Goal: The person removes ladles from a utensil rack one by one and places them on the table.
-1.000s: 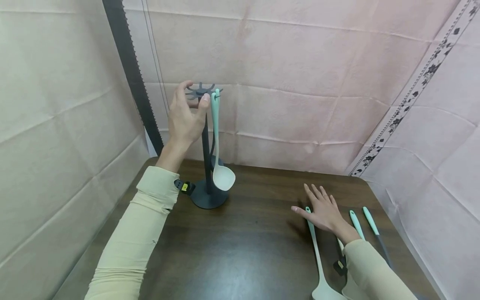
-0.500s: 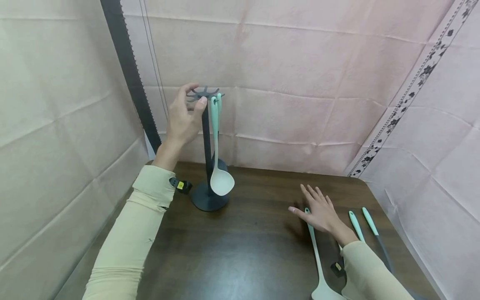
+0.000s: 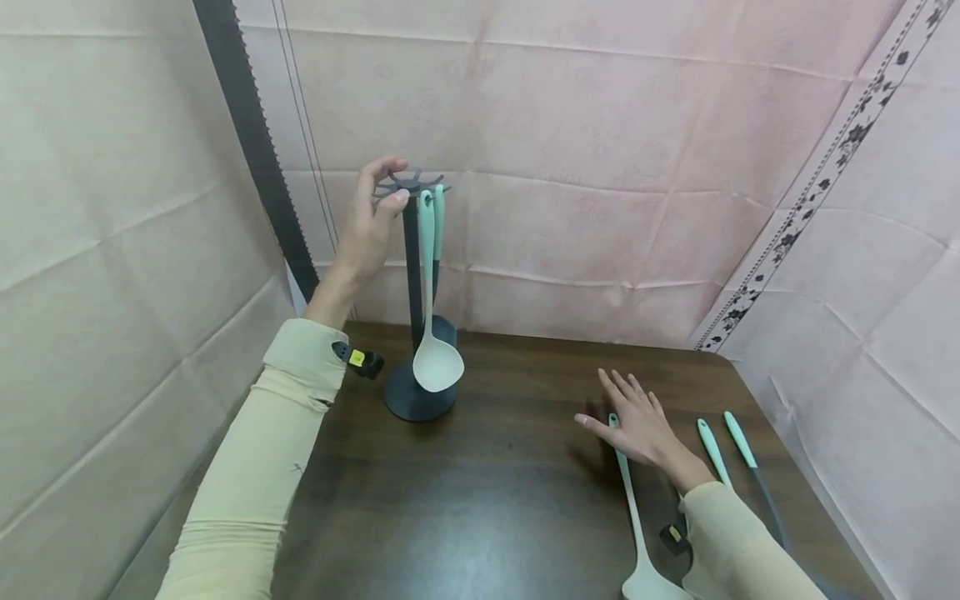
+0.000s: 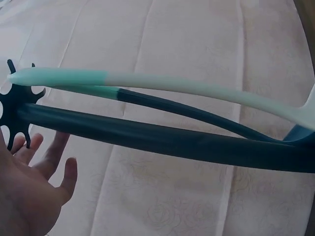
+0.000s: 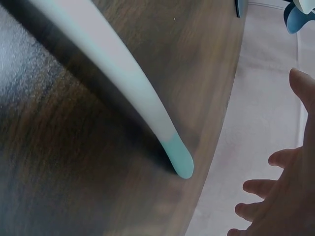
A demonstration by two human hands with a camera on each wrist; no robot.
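Observation:
A dark utensil rack (image 3: 414, 275) with a ring of hooks stands at the back left. From its hooks hang a white ladle (image 3: 438, 365) with a mint handle and a dark utensil (image 4: 182, 110) with a mint handle, partly behind the ladle. My left hand (image 3: 367, 225) holds the hook ring, index finger over the top and thumb at the near side; in the left wrist view the fingers (image 4: 59, 147) curl around the hooks. My right hand (image 3: 637, 425), fingers spread and holding nothing, hovers over the mint handle end of a white utensil (image 3: 633, 508) on the table.
Two more mint-handled utensils lie at the right: one handle (image 3: 712, 450) runs under my right forearm, and another handle (image 3: 739, 439) has a dark shaft. The wooden table (image 3: 487, 467) meets cloth walls (image 3: 562, 208) at its back and sides.
The rack's hook ring has turned with my left hand; the ladle has swung slightly left and the second handle now shows beside it. My right hand has barely moved.

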